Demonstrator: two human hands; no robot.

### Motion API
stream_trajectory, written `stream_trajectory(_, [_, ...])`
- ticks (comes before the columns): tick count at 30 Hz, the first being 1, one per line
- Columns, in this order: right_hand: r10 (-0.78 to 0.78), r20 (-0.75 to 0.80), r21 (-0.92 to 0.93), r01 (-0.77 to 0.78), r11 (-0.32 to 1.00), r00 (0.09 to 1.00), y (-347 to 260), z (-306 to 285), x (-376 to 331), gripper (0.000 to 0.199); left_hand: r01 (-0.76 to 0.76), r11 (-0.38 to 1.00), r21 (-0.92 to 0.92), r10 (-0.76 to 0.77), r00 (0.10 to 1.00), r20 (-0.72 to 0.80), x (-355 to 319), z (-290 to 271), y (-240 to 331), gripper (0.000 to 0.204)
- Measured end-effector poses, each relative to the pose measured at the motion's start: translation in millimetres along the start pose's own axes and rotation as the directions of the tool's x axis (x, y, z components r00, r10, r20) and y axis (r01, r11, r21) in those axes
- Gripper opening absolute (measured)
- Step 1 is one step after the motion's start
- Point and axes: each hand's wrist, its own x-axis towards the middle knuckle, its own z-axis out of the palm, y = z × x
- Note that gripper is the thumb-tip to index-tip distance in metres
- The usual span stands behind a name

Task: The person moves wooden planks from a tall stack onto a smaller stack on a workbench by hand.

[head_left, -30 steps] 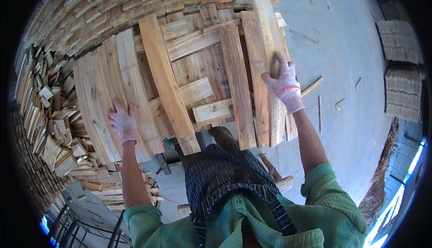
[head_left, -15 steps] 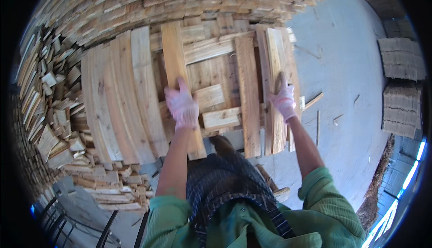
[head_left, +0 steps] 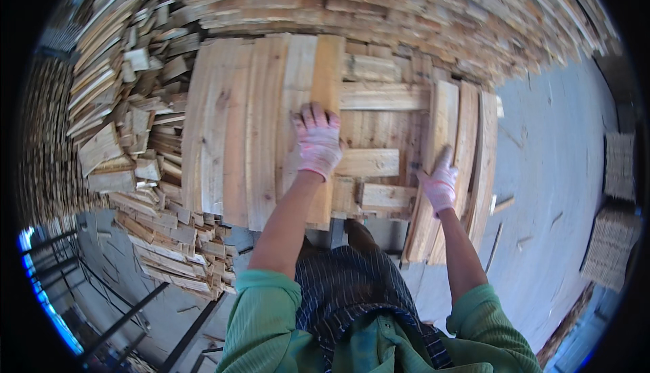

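My left hand (head_left: 317,144), in a pale pink-stained work glove, lies with fingers stretched out on a yellowish plank (head_left: 328,68) and the paler board beside it. That plank sits at the right end of a row of wooden boards (head_left: 233,122) laid side by side. My right hand (head_left: 440,182), gloved alike, is closed on a loose plank (head_left: 441,112), which slants with its near end to the left. Its fingers are partly hidden. Between my hands, short wood pieces (head_left: 369,163) lie crosswise on a lower layer of boards.
A high wall of stacked wood (head_left: 379,7) rises just behind the boards. Broken offcuts (head_left: 145,129) are heaped at the left. Dark metal bars (head_left: 196,325) stand at lower left. Grey floor (head_left: 542,190) with scattered slivers lies right, beside more stacks (head_left: 613,248).
My left hand has brought the yellowish plank left against the row, closing the gap, and its fingers now lie flat. The plank under my right hand has turned aslant. The view has shifted.
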Motion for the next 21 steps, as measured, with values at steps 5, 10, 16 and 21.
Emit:
stream_trajectory(5, [-0.069, 0.128, 0.124, 0.053, 0.991, 0.989, -70, -22, -17, 0.124, 0.136, 0.987, -0.085, -0.142, 0.987, -0.069, -41, -9, -50, 0.074])
stream_trajectory(10, [-0.414, 0.031, 0.316, 0.383, 0.868, 0.91, -154, 27, 12, 0.112, 0.376, 0.918, -0.126, -0.381, 0.924, -0.025, -66, -12, -103, 0.076])
stream_trajectory(16, [-0.154, 0.168, 0.12, 0.134, 0.984, 0.974, -244, 43, -35, 0.1, 0.338, 0.94, -0.057, -0.342, 0.933, -0.11, -77, 6, -122, 0.076])
stream_trajectory(21, [-0.213, 0.224, 0.238, 0.158, 0.958, 0.951, -221, 37, -22, 0.102, 0.366, 0.893, -0.262, -0.392, 0.919, -0.053, -66, -8, -86, 0.075])
